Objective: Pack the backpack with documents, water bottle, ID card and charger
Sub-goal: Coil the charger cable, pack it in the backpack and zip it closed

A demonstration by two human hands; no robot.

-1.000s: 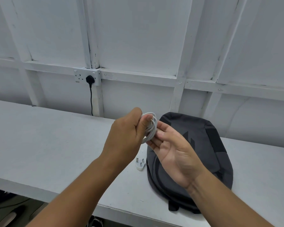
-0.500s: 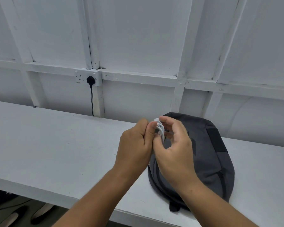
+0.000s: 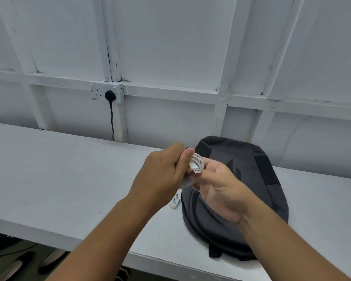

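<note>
At the centre of the frame the left hand [image 3: 162,175] and right hand [image 3: 221,189] meet, both clamped on a coiled white charger cable [image 3: 197,165] with its USB plug sticking out. Just below, the white charger plug [image 3: 174,202] lies on the bench [image 3: 59,179] beside the dark backpack [image 3: 251,199], which lies flat at centre right.

Both hands raised over desk [image 3: 59,179], left hand [image 3: 160,175] clenched round coiled white charger cable [image 3: 197,163], right hand [image 3: 221,187] gripping same coil from other side, USB plug [image 3: 197,170] sticking out between them. Grey backpack [image 3: 257,179] flat on desk under right hand, white charger plug [image 3: 174,203] lying just beside its left edge. Wall socket [image 3: 106,92] behind with black plug [image 3: 109,95], cord hanging down.
</note>
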